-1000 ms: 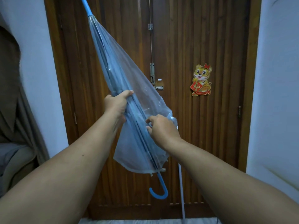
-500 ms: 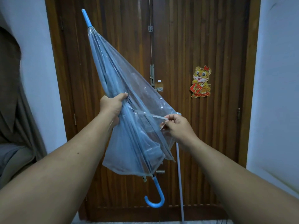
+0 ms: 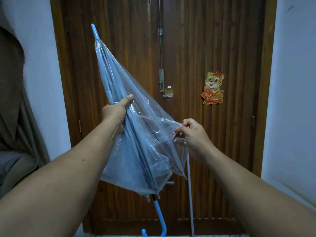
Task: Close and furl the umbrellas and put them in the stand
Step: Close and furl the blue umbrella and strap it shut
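Note:
A clear plastic umbrella (image 3: 136, 151) with blue ribs hangs closed but loose in front of me, its blue tip up at the left and its blue hooked handle (image 3: 159, 223) low down. My left hand (image 3: 116, 113) grips the bundled canopy and ribs around the middle. My right hand (image 3: 193, 134) pinches the clear closing strap (image 3: 171, 123), drawn out to the right of the canopy, with a white snap on it. No umbrella stand is in view.
A dark wooden double door (image 3: 188, 48) with a bolt and a tiger sticker (image 3: 212, 88) fills the background. A thin white rod (image 3: 190, 194) leans against it. White walls stand on both sides, and brown fabric (image 3: 13, 100) hangs at the left.
The umbrella has dropped lower and tilted more upright. My right hand left the canopy folds, took the closing strap and pulled it out to the right.

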